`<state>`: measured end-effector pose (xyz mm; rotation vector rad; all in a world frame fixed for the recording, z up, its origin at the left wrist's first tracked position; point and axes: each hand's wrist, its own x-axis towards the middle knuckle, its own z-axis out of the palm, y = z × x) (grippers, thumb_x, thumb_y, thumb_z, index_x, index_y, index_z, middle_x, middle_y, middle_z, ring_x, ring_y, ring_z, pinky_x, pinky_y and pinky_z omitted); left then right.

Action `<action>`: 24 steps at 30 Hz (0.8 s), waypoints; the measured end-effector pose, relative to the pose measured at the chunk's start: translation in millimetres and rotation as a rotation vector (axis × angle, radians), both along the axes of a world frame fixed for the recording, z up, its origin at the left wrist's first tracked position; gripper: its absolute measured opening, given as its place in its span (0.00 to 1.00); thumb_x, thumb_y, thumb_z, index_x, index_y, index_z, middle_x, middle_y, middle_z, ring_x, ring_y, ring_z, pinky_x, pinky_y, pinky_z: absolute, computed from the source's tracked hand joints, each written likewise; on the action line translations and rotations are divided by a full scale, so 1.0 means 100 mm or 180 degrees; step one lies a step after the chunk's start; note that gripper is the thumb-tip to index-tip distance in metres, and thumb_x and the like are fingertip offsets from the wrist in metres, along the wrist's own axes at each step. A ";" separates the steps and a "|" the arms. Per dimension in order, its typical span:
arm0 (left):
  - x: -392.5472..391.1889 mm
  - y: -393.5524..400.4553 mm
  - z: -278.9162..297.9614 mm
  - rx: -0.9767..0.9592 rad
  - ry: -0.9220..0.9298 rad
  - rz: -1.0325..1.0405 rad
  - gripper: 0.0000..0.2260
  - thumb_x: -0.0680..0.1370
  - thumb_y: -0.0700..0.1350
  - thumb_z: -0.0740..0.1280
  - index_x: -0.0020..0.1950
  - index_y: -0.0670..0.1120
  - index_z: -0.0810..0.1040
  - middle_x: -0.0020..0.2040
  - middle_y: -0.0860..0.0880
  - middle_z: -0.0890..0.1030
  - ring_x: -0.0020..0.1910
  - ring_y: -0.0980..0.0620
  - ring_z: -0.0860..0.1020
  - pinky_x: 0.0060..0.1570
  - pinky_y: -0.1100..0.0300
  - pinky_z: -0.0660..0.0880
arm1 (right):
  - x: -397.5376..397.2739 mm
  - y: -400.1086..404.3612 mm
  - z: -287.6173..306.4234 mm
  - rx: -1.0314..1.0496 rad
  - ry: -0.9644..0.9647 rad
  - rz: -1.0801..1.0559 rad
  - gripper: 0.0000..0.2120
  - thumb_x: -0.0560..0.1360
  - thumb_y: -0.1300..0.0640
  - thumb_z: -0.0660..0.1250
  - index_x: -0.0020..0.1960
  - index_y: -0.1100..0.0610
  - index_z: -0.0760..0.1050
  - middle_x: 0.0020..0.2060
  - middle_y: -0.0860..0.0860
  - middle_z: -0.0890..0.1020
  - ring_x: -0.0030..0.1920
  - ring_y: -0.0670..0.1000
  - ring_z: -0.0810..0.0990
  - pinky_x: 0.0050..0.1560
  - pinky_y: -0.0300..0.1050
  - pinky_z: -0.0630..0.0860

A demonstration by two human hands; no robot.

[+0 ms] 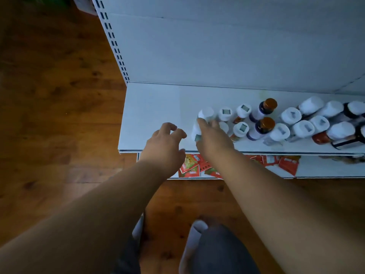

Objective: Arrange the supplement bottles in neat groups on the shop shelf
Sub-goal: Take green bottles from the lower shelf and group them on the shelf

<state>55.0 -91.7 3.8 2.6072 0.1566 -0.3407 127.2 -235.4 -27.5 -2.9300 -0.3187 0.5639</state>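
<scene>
Several supplement bottles stand on the white shop shelf (pixel 154 107), from its middle to the right edge of view. My right hand (pixel 212 136) grips a white-capped bottle (pixel 197 128) at the left end of the row, beside another white-capped bottle (pixel 206 113). Small white-capped bottles (pixel 244 110) stand behind my right hand. Two dark bottles with amber caps (pixel 266 123) come after them, then bigger white-capped ones (pixel 302 128). My left hand (pixel 166 143) hovers over the shelf's front edge, fingers loosely curled, holding nothing.
Red snack packets (pixel 190 166) lie on the lower shelf under the front edge. The shelf's white back panel (pixel 217 56) rises behind the bottles, with a slotted upright (pixel 113 42) at its left. A wooden floor (pixel 49 95) lies to the left and below.
</scene>
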 end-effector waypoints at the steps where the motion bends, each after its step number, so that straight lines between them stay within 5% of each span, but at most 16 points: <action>1: 0.03 0.02 -0.06 -0.0007 -0.0004 0.0023 0.19 0.78 0.48 0.68 0.70 0.53 0.72 0.72 0.50 0.67 0.65 0.47 0.74 0.62 0.51 0.76 | 0.04 0.04 -0.04 -0.0126 -0.0031 0.0010 0.29 0.76 0.62 0.62 0.74 0.49 0.57 0.68 0.59 0.66 0.54 0.62 0.78 0.39 0.48 0.70; 8: 0.06 0.08 -0.25 -0.0237 0.0113 0.0178 0.20 0.78 0.48 0.68 0.70 0.53 0.72 0.71 0.50 0.69 0.62 0.48 0.76 0.60 0.52 0.77 | 0.07 0.27 -0.08 -0.0350 -0.0305 -0.0157 0.29 0.78 0.61 0.65 0.74 0.58 0.55 0.64 0.59 0.70 0.51 0.61 0.80 0.36 0.48 0.69; 13: -0.29 0.27 0.23 -0.0764 0.0309 0.0774 0.18 0.82 0.48 0.63 0.72 0.52 0.69 0.69 0.49 0.72 0.62 0.48 0.77 0.62 0.49 0.75 | -0.45 0.28 0.66 0.1214 -0.0080 -0.0530 0.17 0.79 0.49 0.64 0.64 0.55 0.67 0.58 0.54 0.77 0.53 0.57 0.78 0.44 0.44 0.69; 16: -0.71 0.46 0.81 -0.1956 0.0692 0.1806 0.10 0.83 0.49 0.59 0.63 0.54 0.76 0.60 0.49 0.80 0.56 0.47 0.80 0.60 0.45 0.77 | -0.87 0.35 1.38 0.1925 0.0183 -0.0735 0.15 0.78 0.46 0.65 0.62 0.51 0.71 0.52 0.48 0.79 0.45 0.48 0.80 0.42 0.39 0.74; 19: -1.22 0.56 1.43 -0.3413 0.0873 0.2370 0.11 0.85 0.45 0.58 0.57 0.51 0.80 0.56 0.41 0.83 0.54 0.42 0.83 0.59 0.43 0.78 | -1.27 0.43 1.95 0.2220 0.0410 -0.0846 0.16 0.76 0.40 0.65 0.58 0.48 0.73 0.45 0.45 0.80 0.44 0.49 0.82 0.47 0.51 0.80; 24: -1.86 0.72 2.13 -0.3943 0.0629 0.2650 0.12 0.84 0.44 0.58 0.62 0.41 0.78 0.56 0.36 0.81 0.49 0.40 0.82 0.48 0.49 0.79 | -1.79 0.64 2.56 0.2174 0.0659 -0.0574 0.24 0.69 0.29 0.62 0.47 0.49 0.74 0.39 0.47 0.81 0.37 0.51 0.83 0.41 0.57 0.82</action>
